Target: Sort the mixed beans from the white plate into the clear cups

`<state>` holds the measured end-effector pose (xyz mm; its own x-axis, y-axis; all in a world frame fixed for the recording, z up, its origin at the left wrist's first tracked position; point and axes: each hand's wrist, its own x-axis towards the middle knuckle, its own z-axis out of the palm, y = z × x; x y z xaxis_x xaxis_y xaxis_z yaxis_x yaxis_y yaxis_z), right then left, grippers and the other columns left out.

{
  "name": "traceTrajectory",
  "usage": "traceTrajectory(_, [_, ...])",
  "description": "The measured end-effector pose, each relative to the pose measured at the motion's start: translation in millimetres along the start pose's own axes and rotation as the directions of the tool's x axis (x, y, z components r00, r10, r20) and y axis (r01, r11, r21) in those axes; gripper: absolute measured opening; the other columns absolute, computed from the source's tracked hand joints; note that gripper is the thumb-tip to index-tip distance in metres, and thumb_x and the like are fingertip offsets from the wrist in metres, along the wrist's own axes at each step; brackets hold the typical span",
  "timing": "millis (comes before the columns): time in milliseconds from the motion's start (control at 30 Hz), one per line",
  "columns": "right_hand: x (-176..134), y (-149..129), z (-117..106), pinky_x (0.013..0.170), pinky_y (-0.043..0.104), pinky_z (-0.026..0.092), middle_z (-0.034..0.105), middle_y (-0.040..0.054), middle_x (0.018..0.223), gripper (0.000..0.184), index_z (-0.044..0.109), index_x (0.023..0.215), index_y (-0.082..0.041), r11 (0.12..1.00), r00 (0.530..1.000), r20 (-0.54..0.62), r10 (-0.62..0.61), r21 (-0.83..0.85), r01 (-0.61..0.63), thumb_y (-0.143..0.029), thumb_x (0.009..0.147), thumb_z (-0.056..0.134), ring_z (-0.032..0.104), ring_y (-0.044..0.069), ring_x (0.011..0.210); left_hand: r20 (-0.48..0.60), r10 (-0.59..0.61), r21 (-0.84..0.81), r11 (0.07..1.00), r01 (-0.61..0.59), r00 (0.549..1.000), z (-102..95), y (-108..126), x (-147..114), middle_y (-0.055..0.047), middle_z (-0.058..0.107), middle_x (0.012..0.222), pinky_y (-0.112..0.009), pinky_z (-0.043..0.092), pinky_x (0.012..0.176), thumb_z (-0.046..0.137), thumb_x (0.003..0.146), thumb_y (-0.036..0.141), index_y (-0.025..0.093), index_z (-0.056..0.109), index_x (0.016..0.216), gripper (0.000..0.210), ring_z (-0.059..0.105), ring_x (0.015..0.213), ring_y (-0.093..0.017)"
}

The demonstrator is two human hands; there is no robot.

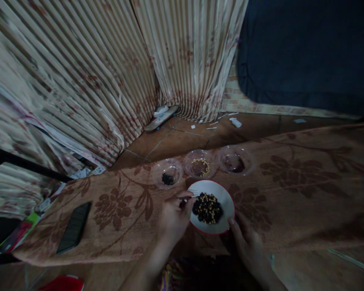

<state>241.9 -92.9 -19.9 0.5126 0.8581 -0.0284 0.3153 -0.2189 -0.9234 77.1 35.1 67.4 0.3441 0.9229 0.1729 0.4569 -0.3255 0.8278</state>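
Observation:
My left hand (176,213) is closed in a pinch on slim metal tweezers (188,197), whose tips reach over the left side of a white bowl with a red rim (229,204). A mixed heap of black and yellow beans or seeds (208,208) lies in the bowl. My right hand (245,238) grips the bowl's lower right rim, thumb on top and fingers mostly hidden below. Behind the bowl stand three clear plastic bowls: the left one (159,178) holds black pieces, the middle one (189,173) yellow ones, the right one (244,171) dark reddish ones.
A brown flowered cloth (121,238) covers the long surface under the bowls. On its left part lies a dark phone (74,228). Striped curtains (109,72) hang behind, and litter (235,122) is scattered over the tiled floor (160,139). A red item (62,283) is at lower left.

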Motion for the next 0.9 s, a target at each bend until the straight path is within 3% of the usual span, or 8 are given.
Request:
traceTrajectory(200, [0, -5, 0, 0.09, 0.034, 0.054, 0.071, 0.0103, 0.114, 0.043, 0.059, 0.12, -0.019, 0.999, 1.0, -0.002, -0.003, 0.034, 0.003, -0.05, 0.092, 0.047, 0.067, 0.025, 0.107, 0.024, 0.067, 0.094, 0.993, -0.069, 0.997, 22.1, -3, 1, -0.001, 0.077, 0.086, -0.022, 0.057, 0.066, 0.062, 0.086, 0.023, 0.023, 0.072, 0.093, 0.013, 0.072, 0.072, -0.015])
traceTrajectory(567, [0, -4, 0, 0.086, 0.032, 0.055, 0.069, 0.0095, 0.118, 0.043, 0.059, 0.122, -0.02, 0.999, 1.0, 0.015, -0.017, 0.047, 0.016, -0.048, 0.093, 0.047, 0.066, 0.025, 0.108, 0.019, 0.119, 0.169, 0.978, -0.12, 0.993, 26.0, -3, 3, -0.001, 0.077, 0.089, -0.026, 0.057, 0.077, 0.061, 0.088, 0.023, 0.023, 0.072, 0.093, 0.012, 0.073, 0.079, -0.016])
traceTrajectory(900, [0, -5, -1, 0.085, 0.031, 0.054, 0.069, 0.0095, 0.117, 0.042, 0.058, 0.122, -0.02, 0.999, 0.999, 0.032, 0.001, 0.054, -0.003, -0.048, 0.093, 0.046, 0.064, 0.025, 0.111, 0.021, 0.134, 0.199, 0.971, -0.135, 0.991, 29.0, -4, 4, -0.001, 0.077, 0.089, -0.025, 0.057, 0.077, 0.061, 0.088, 0.023, 0.022, 0.072, 0.095, 0.012, 0.073, 0.079, -0.015])
